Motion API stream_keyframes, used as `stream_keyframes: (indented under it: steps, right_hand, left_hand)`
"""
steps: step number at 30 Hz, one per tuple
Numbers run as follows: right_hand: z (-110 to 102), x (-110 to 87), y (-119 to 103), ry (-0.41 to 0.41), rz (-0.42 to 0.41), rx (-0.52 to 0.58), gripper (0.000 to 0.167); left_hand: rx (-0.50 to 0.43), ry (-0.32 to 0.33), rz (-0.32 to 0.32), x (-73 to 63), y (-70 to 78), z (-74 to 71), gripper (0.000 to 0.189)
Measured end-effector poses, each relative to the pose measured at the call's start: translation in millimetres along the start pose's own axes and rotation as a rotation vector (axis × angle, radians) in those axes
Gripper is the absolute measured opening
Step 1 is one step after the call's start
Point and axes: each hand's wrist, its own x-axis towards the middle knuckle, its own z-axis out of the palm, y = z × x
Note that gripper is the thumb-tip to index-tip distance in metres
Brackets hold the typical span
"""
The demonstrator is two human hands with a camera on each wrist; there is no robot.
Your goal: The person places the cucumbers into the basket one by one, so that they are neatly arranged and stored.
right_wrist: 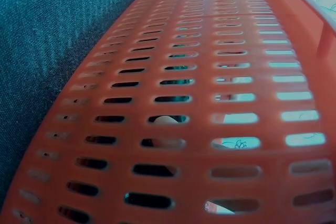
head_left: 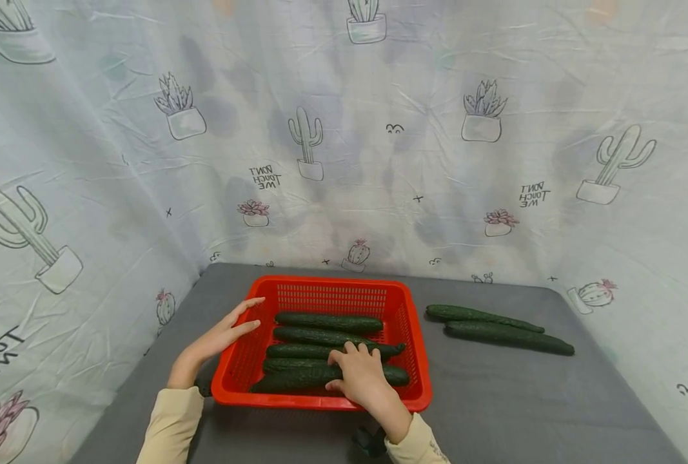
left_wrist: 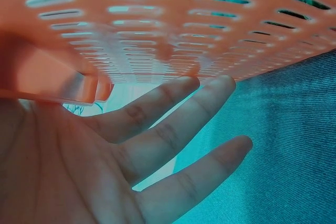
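Nearby, two loose cucumbers [head_left: 509,338] lie side by side on the table, to the right of the red basket [head_left: 297,401] and apart from it. At least five more green cucumbers [head_left: 328,321] lie inside the basket, mostly in rows from side to side. The right hand [head_left: 363,374] reaches over the front wall and rests on the cucumbers nearest that wall. Its fingers are bent and spread, with the thumb on the near side. I cannot tell if it holds one tight. In the right wrist view, the basket wall with its rows of holes gets in the way. The left hand [head_left: 222,335] is at the left side of the basket, wide apart, with its fingers long and straight, and it has hold of no cucumber. By the right wrist is a dark thing [head_left: 369,441], too dim to name.

The table [head_left: 494,399] has a flat gray top. Behind it and at both sides hangs a pale, wrinkly cloth [head_left: 378,225]. Cactus plants in pots are drawn on it, plus little crosses and words that read backward.
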Motion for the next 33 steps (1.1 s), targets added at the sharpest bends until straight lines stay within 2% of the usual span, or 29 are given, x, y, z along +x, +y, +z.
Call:
stream_keyframes:
  steps: [8,14,18,25,33]
  right_hand:
    - [-1,-1.7,2,-0.063,0.004,0.031,0.034]
    - [-2,-2.8,4,-0.041,-0.024,0.036,0.032]
    - [0,-3.7,4,0.013,-0.036,0.037,0.03]
    - [1,-5.7,5,0.169,-0.052,0.041,0.027]
    - [-2,-10.5,14,0.3,-0.097,-0.009,0.021]
  left_hand:
    - [-0.003,-0.013,-0.001,-0.3,-1.2,1.4,0.056]
    - [-0.01,-0.004,0.0,-0.9,-2.7,2.5,0.055]
    - [-0.015,-0.001,0.001,-1.3,-2.0,2.4,0.055]
    - [-0.007,-0.007,0.006,-0.8,-1.2,2.5,0.055]
    - [0.011,0.0,0.016,0.6,-0.9,0.4,0.054]
